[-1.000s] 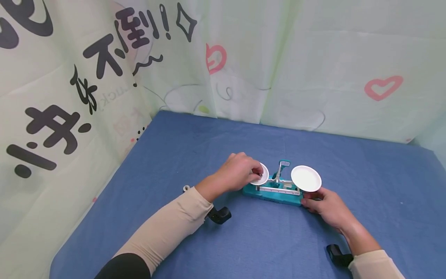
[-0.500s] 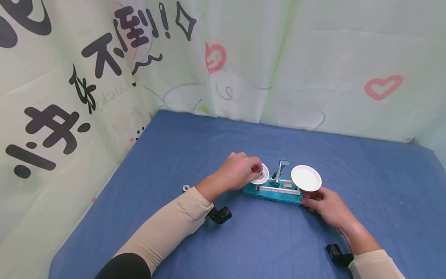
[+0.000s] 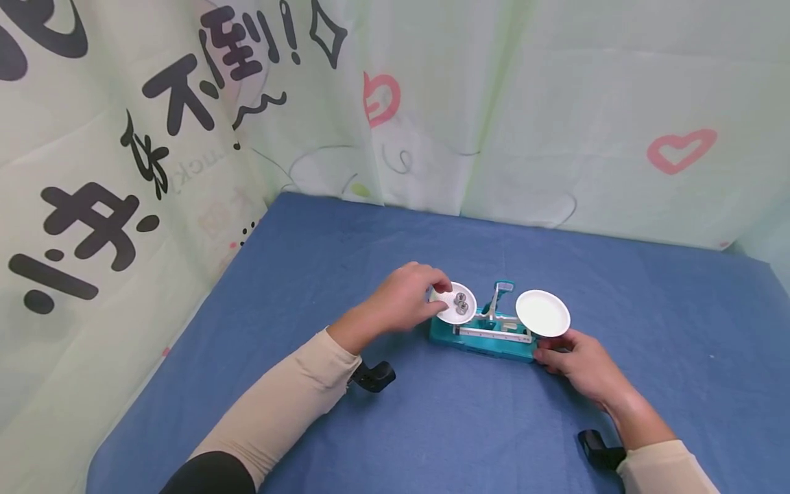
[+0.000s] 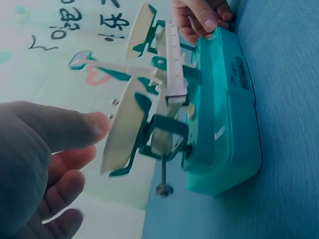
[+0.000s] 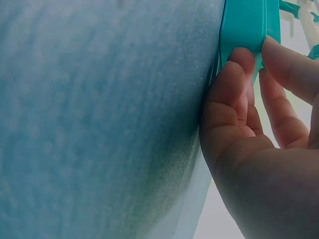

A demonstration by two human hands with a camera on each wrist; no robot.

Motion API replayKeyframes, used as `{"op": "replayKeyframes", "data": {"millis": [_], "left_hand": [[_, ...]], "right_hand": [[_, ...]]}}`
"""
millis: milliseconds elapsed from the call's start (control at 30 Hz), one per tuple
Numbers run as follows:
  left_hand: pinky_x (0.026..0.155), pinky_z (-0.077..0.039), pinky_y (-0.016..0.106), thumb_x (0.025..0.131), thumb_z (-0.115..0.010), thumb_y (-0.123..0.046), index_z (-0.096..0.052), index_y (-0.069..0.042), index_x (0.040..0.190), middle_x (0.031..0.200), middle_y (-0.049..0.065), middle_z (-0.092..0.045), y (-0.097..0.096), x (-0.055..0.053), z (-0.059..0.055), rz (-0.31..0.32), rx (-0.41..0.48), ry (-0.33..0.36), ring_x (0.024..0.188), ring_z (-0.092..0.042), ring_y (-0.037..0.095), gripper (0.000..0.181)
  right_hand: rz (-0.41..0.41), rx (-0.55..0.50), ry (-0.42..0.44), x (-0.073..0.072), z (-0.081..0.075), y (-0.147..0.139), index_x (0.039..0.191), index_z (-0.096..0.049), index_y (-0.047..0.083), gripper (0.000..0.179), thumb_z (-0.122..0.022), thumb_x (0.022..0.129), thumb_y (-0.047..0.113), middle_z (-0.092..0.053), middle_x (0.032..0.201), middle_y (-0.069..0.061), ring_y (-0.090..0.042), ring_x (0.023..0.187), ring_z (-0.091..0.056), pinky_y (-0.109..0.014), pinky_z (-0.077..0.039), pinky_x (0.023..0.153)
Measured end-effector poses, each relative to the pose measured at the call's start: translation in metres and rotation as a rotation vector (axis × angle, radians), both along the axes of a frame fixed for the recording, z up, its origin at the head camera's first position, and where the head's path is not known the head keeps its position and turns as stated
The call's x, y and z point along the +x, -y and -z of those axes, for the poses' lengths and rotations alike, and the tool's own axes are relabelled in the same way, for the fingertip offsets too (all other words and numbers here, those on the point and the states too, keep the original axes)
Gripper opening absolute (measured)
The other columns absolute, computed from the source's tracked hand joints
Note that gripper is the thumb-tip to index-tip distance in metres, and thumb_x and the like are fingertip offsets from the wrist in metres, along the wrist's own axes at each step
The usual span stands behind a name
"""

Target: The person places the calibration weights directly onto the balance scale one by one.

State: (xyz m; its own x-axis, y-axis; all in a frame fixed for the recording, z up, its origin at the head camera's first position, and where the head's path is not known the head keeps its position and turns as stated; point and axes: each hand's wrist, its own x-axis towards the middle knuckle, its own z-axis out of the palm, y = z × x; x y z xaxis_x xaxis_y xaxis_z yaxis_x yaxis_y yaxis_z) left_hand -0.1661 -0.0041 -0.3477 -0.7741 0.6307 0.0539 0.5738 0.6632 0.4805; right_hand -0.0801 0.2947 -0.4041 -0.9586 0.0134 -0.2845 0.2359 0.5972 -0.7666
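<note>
A teal balance scale [image 3: 484, 339] with two white pans stands on the blue cloth. On its left pan [image 3: 446, 312] lie two small silvery metal pieces [image 3: 461, 302], close together; their exact kind is too small to tell. My left hand [image 3: 404, 298] is at that pan's left rim, thumb and fingers parted, holding nothing. In the left wrist view the thumb tip [image 4: 98, 124] overlaps the edge of the pan. My right hand [image 3: 583, 367] grips the right end of the teal base [image 5: 244, 27], thumb on the upper edge and fingers at the end. The right pan [image 3: 543, 313] is bare.
Blue cloth [image 3: 494, 425] covers the table around the scale. A pale printed curtain [image 3: 555, 123] rises along the back and left edges. Black wrist-worn mounts [image 3: 374, 377] hang below both wrists. The scale's upright pointer [image 3: 496, 295] stands between the pans.
My left hand has let go of a metal piece on the left pan and drawn back slightly left, its fingers parting. Both pieces now show. The right hand has kept its grip.
</note>
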Motion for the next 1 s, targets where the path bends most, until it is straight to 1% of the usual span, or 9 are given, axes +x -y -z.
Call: {"op": "replayKeyframes", "data": {"millis": [167, 333, 500, 667, 767, 900, 1000], "left_hand": [[0.091, -0.048, 0.032, 0.092, -0.075, -0.021, -0.07, -0.011, 0.12, 0.116, 0.002, -0.067, 0.014, -0.003, 0.001, 0.0, 0.05, 0.049, 0.105, -0.058, 0.019, 0.029], [0.094, -0.048, 0.035, 0.092, -0.076, -0.018, -0.069, -0.008, 0.122, 0.12, 0.006, -0.066, 0.025, -0.007, 0.006, -0.012, 0.068, 0.093, 0.109, -0.058, 0.02, 0.033], [0.097, -0.048, 0.037, 0.091, -0.076, -0.014, -0.066, -0.005, 0.126, 0.124, 0.009, -0.065, 0.035, -0.009, 0.016, -0.03, 0.024, 0.155, 0.113, -0.059, 0.022, 0.038], [0.099, -0.047, 0.037, 0.09, -0.077, -0.012, -0.065, -0.007, 0.129, 0.126, 0.006, -0.065, 0.044, -0.01, 0.028, -0.043, -0.033, 0.192, 0.115, -0.059, 0.022, 0.041], [0.099, -0.048, 0.037, 0.09, -0.076, -0.011, -0.066, -0.008, 0.128, 0.124, 0.005, -0.065, 0.048, -0.009, 0.037, -0.034, -0.063, 0.187, 0.115, -0.06, 0.021, 0.04], [0.098, -0.047, 0.038, 0.091, -0.075, -0.009, -0.068, -0.006, 0.124, 0.12, 0.006, -0.067, 0.052, -0.009, 0.045, -0.014, -0.076, 0.152, 0.114, -0.061, 0.022, 0.034], [0.099, -0.047, 0.038, 0.092, -0.073, -0.008, -0.069, -0.006, 0.122, 0.119, 0.007, -0.067, 0.052, -0.01, 0.05, -0.019, -0.079, 0.139, 0.114, -0.061, 0.023, 0.031]], "right_hand": [[-0.001, 0.0, -0.003, -0.001, 0.0, 0.0, 0.108, -0.059, -0.007, 0.024, -0.068, 0.094, 0.01, -0.062, 0.101, -0.012, -0.021, 0.084, -0.057, -0.029, -0.051, 0.069], [0.003, 0.004, -0.002, -0.002, 0.001, -0.001, 0.109, -0.059, -0.007, 0.025, -0.069, 0.094, 0.01, -0.062, 0.102, -0.012, -0.021, 0.084, -0.057, -0.029, -0.05, 0.069], [0.0, 0.005, 0.001, -0.003, 0.001, -0.001, 0.109, -0.059, -0.007, 0.024, -0.069, 0.094, 0.01, -0.061, 0.101, -0.012, -0.022, 0.084, -0.056, -0.03, -0.05, 0.068], [-0.007, 0.01, -0.001, -0.004, 0.001, -0.002, 0.107, -0.06, -0.006, 0.024, -0.068, 0.093, 0.011, -0.061, 0.102, -0.013, -0.022, 0.084, -0.056, -0.03, -0.05, 0.068], [-0.007, 0.009, -0.002, -0.005, 0.001, -0.002, 0.108, -0.06, -0.006, 0.024, -0.068, 0.093, 0.01, -0.061, 0.102, -0.013, -0.022, 0.084, -0.056, -0.029, -0.05, 0.069], [-0.001, 0.008, 0.003, -0.007, 0.001, -0.002, 0.108, -0.059, -0.007, 0.024, -0.068, 0.094, 0.01, -0.061, 0.102, -0.013, -0.022, 0.084, -0.056, -0.03, -0.05, 0.068], [0.002, 0.01, 0.006, -0.008, 0.001, -0.002, 0.109, -0.059, -0.008, 0.025, -0.068, 0.094, 0.01, -0.061, 0.103, -0.014, -0.021, 0.084, -0.056, -0.03, -0.05, 0.068]]}}
